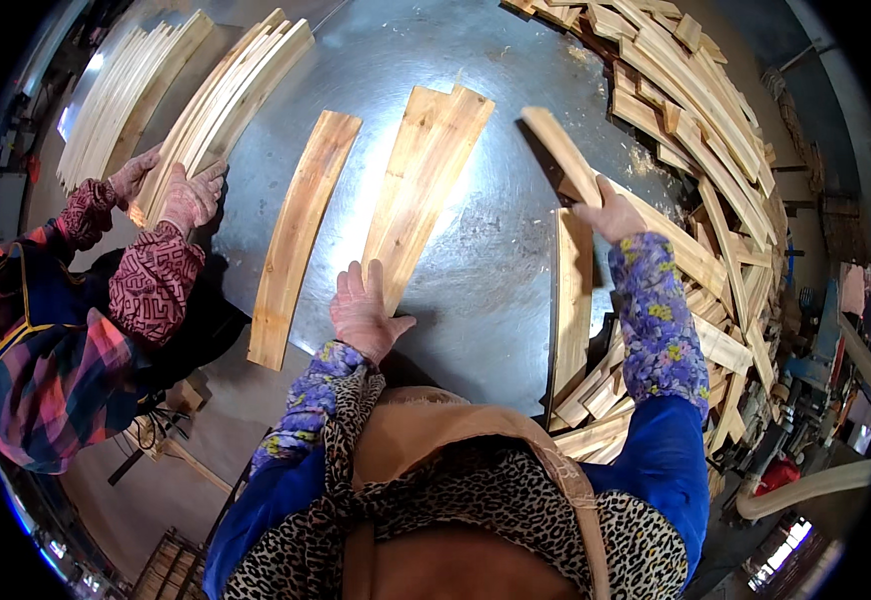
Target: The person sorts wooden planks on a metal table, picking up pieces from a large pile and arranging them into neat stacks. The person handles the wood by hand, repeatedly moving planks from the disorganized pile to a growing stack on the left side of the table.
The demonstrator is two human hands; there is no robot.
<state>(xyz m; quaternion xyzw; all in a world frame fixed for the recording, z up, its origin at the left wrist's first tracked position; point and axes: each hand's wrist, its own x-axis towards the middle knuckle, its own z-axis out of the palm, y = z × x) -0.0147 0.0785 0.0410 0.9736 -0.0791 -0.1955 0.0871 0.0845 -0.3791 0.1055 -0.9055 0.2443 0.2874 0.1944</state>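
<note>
Two pale wooden boards [428, 180] lie overlapped in the middle of the shiny metal table [486, 340]. At their near end my left hand [364, 312] is flat, fingers stretched and thumb spread, touching the wood. To the right, my right hand [611, 212] is closed round the near end of a short wooden board [560, 150], which is tilted up off the table. Below that hand, another board [573, 300] stretches along the table's right side. A single board [304, 240] rests left of the overlapped pair.
A large jumbled pile of boards [691, 120] runs down the right side. On the left, a co-worker's gloved hands [191, 195] hold a row of boards [246, 90] on the table. Beyond it stands a second row of boards [131, 95].
</note>
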